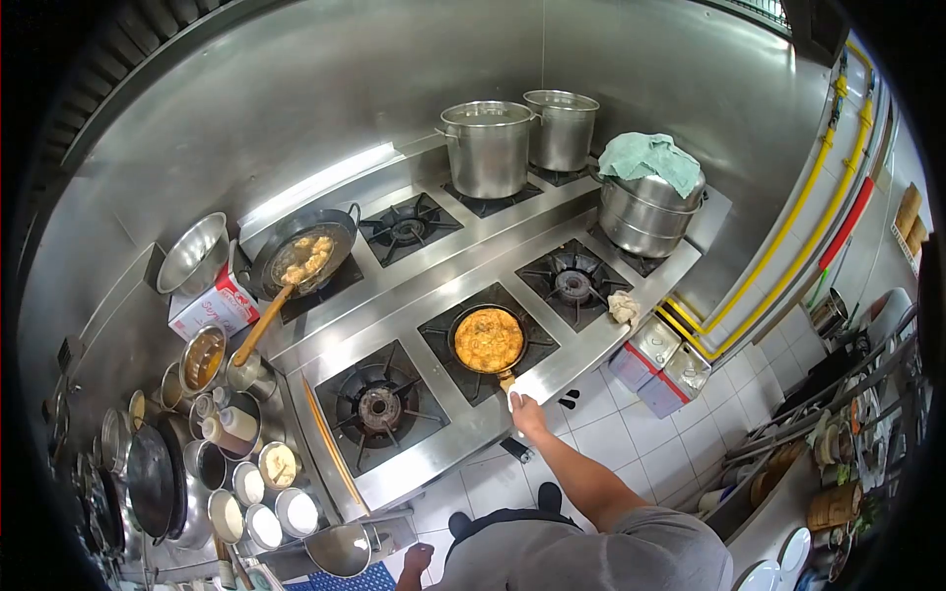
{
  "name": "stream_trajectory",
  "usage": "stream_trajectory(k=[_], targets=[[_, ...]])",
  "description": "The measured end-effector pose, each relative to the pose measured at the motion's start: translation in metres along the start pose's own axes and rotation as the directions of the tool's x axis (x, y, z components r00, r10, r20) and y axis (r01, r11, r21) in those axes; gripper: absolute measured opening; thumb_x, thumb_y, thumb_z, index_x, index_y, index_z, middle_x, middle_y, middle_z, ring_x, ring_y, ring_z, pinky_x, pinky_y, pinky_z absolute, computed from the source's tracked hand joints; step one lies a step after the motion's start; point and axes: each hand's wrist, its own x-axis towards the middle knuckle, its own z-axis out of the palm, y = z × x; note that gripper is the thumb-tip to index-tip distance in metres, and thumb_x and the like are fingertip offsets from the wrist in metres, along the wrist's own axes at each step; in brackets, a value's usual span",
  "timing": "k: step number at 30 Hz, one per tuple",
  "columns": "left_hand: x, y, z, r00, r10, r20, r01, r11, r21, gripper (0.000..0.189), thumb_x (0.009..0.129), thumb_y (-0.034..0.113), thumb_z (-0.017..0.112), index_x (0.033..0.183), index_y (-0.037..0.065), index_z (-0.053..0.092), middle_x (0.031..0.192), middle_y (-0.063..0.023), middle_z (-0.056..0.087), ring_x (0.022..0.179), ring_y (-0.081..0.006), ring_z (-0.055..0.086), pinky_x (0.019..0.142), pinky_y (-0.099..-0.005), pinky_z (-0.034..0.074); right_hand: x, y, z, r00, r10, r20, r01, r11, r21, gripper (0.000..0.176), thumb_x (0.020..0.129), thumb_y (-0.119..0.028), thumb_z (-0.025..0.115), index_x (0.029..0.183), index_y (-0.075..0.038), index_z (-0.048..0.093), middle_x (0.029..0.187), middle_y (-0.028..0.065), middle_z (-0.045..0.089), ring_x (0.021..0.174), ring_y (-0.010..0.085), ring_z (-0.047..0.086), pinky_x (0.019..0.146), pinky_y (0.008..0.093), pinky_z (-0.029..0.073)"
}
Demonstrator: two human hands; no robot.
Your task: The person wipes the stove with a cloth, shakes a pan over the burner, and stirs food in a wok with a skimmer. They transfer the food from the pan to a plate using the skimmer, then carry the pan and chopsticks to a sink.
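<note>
A small black frying pan sits on the front middle burner with a round golden-brown omelette-like food in it. My right hand is closed around the pan's handle, with a white cloth at the grip. Low in the view, my left hand hangs near my body beside the stove's front edge. Its fingers look curled, but what they hold, if anything, cannot be made out. A metal bowl-like ladle or pan lies to the left of that hand.
A wok with fried pieces and a wooden-handled tool stands at the back left. Tall pots and a cloth-topped steamer stand behind. Seasoning containers crowd the left; long chopsticks lie along the stove's left edge.
</note>
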Motion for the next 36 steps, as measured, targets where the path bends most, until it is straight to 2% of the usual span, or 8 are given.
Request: stream_trajectory(k=[4,18,23,28,30,32,33,36], targets=[[0.004,0.018,-0.001,0.971,0.223,0.091,-0.229,0.972,0.059,0.028,0.077,0.032,0.051,0.091,0.015,0.068,0.106,-0.0140,0.062,0.097,-0.0320,0.059,0.084,-0.0370,0.047,-0.025,0.008,0.005,0.815,0.087,0.573,-0.444,0.729,0.521,0.028,0.095,-0.032,0.044,0.096,-0.004,0.043,0.065,0.0039,0.046,0.053,0.0140,0.049,0.047,0.0304,0.045],[-0.017,0.130,-0.020,0.950,0.284,0.134,-0.314,0.865,0.393,0.032,0.081,0.034,0.046,0.087,0.010,0.067,0.095,-0.0154,0.064,0.090,-0.0323,0.061,0.079,-0.0406,0.047,0.029,0.019,0.005,0.826,-0.034,0.562,-0.384,0.696,0.607,0.030,0.095,-0.033,0.044,0.104,-0.005,0.050,0.074,0.0052,0.053,0.056,0.0145,0.051,0.049,0.0293,0.046],[0.002,0.146,0.008,0.644,0.539,0.543,-0.733,0.231,0.640,0.024,0.077,0.024,0.051,0.092,0.013,0.066,0.094,-0.0168,0.064,0.087,-0.0322,0.062,0.073,-0.0463,0.050,0.000,0.074,-0.032,0.578,-0.132,0.806,-0.517,0.705,0.486,0.074,0.085,-0.069,0.032,0.125,-0.008,0.044,0.101,0.0124,0.061,0.091,0.0268,0.059,0.071,0.0453,0.050],[0.100,0.215,0.063,0.621,0.451,0.641,-0.732,0.625,0.271,0.030,0.088,0.034,0.044,0.089,0.009,0.060,0.080,-0.0133,0.060,0.070,-0.0241,0.059,0.061,-0.0445,0.048,-0.075,0.210,-0.091,0.589,0.055,0.806,-0.599,0.699,0.390,0.074,0.083,-0.069,0.033,0.124,-0.009,0.048,0.099,0.0151,0.063,0.084,0.0245,0.064,0.067,0.0383,0.052],[0.107,0.232,0.053,0.657,0.327,0.680,-0.707,0.582,0.403,0.029,0.088,0.033,0.045,0.088,0.008,0.059,0.075,-0.0115,0.059,0.064,-0.0221,0.059,0.057,-0.0426,0.049,-0.085,0.375,-0.064,0.716,-0.630,0.301,0.642,0.764,0.074,0.068,0.082,-0.055,0.047,0.125,-0.003,0.048,0.110,0.0192,0.060,0.099,0.0314,0.059,0.084,0.0431,0.048],[0.132,0.255,0.058,0.559,0.440,0.703,-0.693,0.714,0.103,0.016,0.087,0.024,0.048,0.082,0.010,0.054,0.061,-0.0034,0.052,0.046,-0.0162,0.051,0.044,-0.0345,0.046,-0.129,0.406,-0.138,0.897,0.332,0.290,-0.189,0.884,-0.428,0.042,0.084,-0.030,0.049,0.113,-0.002,0.058,0.114,0.0192,0.058,0.102,0.0351,0.057,0.088,0.0433,0.046],[0.110,0.267,0.071,0.810,0.341,0.477,-0.419,0.905,0.065,0.010,0.086,0.020,0.050,0.082,0.011,0.051,0.059,-0.0020,0.050,0.047,-0.0129,0.049,0.038,-0.0309,0.041,-0.155,0.434,-0.170,0.826,0.558,0.074,-0.490,0.778,-0.392,0.036,0.085,-0.025,0.047,0.110,-0.002,0.059,0.115,0.0185,0.058,0.105,0.0352,0.057,0.088,0.0435,0.046],[0.151,0.314,0.095,0.888,0.267,0.375,-0.121,0.921,-0.370,0.033,0.084,0.038,0.056,0.100,0.009,0.052,0.080,-0.0055,0.050,0.063,-0.0216,0.052,0.051,-0.0361,0.044,-0.229,0.436,-0.238,0.222,0.814,-0.537,-0.894,0.390,0.222,0.035,0.086,-0.027,0.048,0.103,0.001,0.061,0.110,0.0191,0.060,0.101,0.0323,0.059,0.083,0.0433,0.049]])
